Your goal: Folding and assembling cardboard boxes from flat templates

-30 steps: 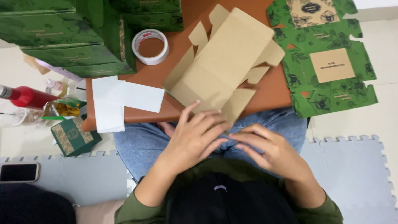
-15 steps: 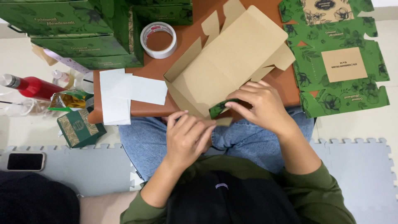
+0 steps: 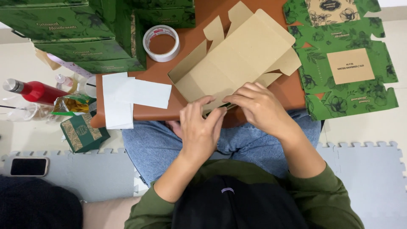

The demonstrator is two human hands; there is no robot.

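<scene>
A brown cardboard box blank (image 3: 237, 59), green on its outer side, lies half folded on a small brown table (image 3: 199, 29) over my lap. My left hand (image 3: 199, 127) pinches the near edge of the blank with thumb and fingers. My right hand (image 3: 260, 108) grips the same near flap just to the right, fingers curled over the edge. Both hands meet at the blank's front corner, above my blue jeans.
A roll of tape (image 3: 161, 42) and white paper sheets (image 3: 131, 95) lie on the table's left part. Stacked green boxes (image 3: 76, 34) stand at the far left. Flat green box blanks (image 3: 347, 59) lie on the right. A red bottle (image 3: 34, 91), a small green box (image 3: 82, 133) and a phone (image 3: 29, 166) sit on the floor at left.
Both hands rose from my lap to the blank's near edge. The right hand took hold first, then the left hand joined it and the flap was pulled nearer.
</scene>
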